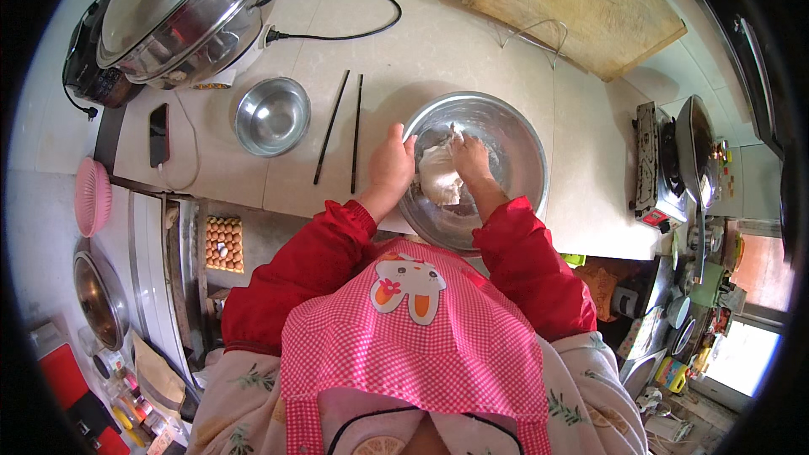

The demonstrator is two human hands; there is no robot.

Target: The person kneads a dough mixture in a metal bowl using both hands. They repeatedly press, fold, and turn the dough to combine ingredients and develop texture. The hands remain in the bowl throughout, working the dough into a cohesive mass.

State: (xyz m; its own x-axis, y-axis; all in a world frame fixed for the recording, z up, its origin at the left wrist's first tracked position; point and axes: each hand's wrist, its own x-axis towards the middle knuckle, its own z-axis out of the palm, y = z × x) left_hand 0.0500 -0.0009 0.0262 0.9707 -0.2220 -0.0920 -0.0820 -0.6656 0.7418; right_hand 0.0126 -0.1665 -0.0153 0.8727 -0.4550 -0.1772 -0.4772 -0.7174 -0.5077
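A large stainless steel bowl [537,170] stands near the front edge of the counter, with flour smears on its inner wall. Inside it lies a soft, pale lump of dough [440,174]. My left hand [390,165] holds the bowl's left rim, its thumb towards the inside. My right hand [471,157] is down in the bowl, fingers curled onto the far right part of the dough; some fingertips are hidden. Left of the bowl lie two dark chopsticks [332,127], apart from each other, and a small metal bowl [273,117].
A large lidded steel pot [183,19] and a black power cord [379,28] occupy the back left. A phone [159,136] lies at left. A wooden board [569,6] leans behind a wire stand [559,44]. The gas stove [654,164] with a wok [695,145] is at right.
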